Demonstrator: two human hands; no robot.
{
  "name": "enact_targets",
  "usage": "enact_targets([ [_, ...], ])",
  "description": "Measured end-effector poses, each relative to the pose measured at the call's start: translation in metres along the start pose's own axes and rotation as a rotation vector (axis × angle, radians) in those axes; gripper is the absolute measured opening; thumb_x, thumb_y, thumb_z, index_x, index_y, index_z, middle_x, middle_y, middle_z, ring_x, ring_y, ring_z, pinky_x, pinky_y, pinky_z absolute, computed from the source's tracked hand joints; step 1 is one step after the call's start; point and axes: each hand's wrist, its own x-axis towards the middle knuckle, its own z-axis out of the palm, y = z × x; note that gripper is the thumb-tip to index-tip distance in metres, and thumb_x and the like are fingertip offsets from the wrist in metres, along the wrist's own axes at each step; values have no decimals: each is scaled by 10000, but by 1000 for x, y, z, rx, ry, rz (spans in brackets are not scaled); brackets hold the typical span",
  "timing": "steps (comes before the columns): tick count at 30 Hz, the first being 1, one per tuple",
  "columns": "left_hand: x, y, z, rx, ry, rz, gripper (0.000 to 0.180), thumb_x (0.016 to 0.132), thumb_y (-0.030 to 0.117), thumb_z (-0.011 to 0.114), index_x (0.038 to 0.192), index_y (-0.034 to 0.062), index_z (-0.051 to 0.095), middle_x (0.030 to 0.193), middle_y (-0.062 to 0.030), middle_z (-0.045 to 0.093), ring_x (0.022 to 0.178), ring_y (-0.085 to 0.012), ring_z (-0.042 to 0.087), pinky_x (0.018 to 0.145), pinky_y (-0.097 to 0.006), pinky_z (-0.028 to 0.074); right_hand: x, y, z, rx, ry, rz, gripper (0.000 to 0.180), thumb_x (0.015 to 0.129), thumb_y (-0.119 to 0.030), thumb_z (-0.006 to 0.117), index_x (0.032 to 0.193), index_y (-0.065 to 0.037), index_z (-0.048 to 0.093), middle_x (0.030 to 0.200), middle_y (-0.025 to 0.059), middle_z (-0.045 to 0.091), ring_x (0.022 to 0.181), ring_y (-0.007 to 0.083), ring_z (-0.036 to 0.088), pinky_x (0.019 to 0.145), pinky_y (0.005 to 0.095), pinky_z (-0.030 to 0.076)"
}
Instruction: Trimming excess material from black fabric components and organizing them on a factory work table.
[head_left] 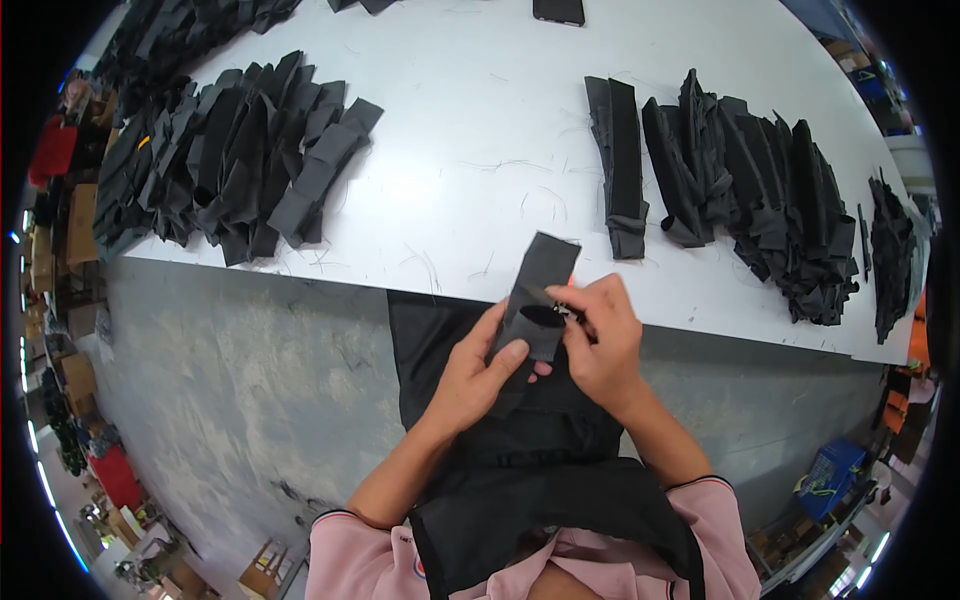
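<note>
My left hand (478, 366) is closed on a folded black fabric strip (535, 262), thumb on its front, just off the table's near edge. The strip's upper end stands up over the white tabletop, and its lower part curls into an open loop. Against the strip's right side, my right hand (603, 335) is closed with thumb and fingers pinched together. A small metallic glint and a bit of orange show by its fingertips; what it holds is mostly hidden and I cannot make out its kind.
On the white table (450, 130), a pile of black strips (240, 150) lies at left and another pile (770, 200) at right. A separate strip (620, 165) lies nearer the middle. A dark phone (558, 11) rests at the far edge. A blue crate (832, 478) stands lower right.
</note>
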Motion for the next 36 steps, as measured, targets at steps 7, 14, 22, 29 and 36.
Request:
enact_targets([
  [7, 29, 26, -22, -421, 157, -58, 423, 945, 322, 472, 1190, -19, 428, 1117, -172, 583, 857, -207, 630, 755, -313, 537, 11, 22, 13, 333, 137, 241, 225, 701, 42, 652, 921, 6, 625, 767, 47, 446, 628, 110, 462, 538, 224, 374],
  [14, 43, 33, -43, -532, 218, -47, 461, 943, 399, 436, 1197, 17, 391, 1128, -186, 547, 976, -245, 570, 790, -412, 535, -32, -5, -4, 148, -293, 194, 259, 699, -14, 690, 947, -53, 625, 771, 65, 454, 605, 172, 483, 538, 261, 400],
  [22, 47, 39, -36, -481, 233, -94, 430, 955, 377, 413, 1186, 15, 437, 1078, -173, 581, 913, -216, 609, 741, -389, 554, -16, -8, 9, 1, -354, -39, 272, 668, -8, 695, 928, -49, 629, 774, 86, 493, 619, 224, 519, 544, 297, 421],
  [29, 47, 38, -37, -483, 156, -133, 424, 950, 366, 433, 1192, 18, 437, 1073, -175, 584, 901, -222, 614, 729, -383, 557, -8, -2, 9, -38, -435, -209, 286, 653, -66, 713, 916, -66, 600, 805, 46, 477, 617, 207, 508, 548, 312, 413],
  [36, 48, 38, -37, -552, 85, -236, 472, 937, 377, 458, 1250, 26, 413, 1083, -180, 583, 904, -227, 614, 742, -395, 554, -10, 8, 6, -112, -471, -356, 263, 671, -112, 703, 914, -79, 607, 789, 43, 474, 599, 192, 497, 533, 313, 402],
])
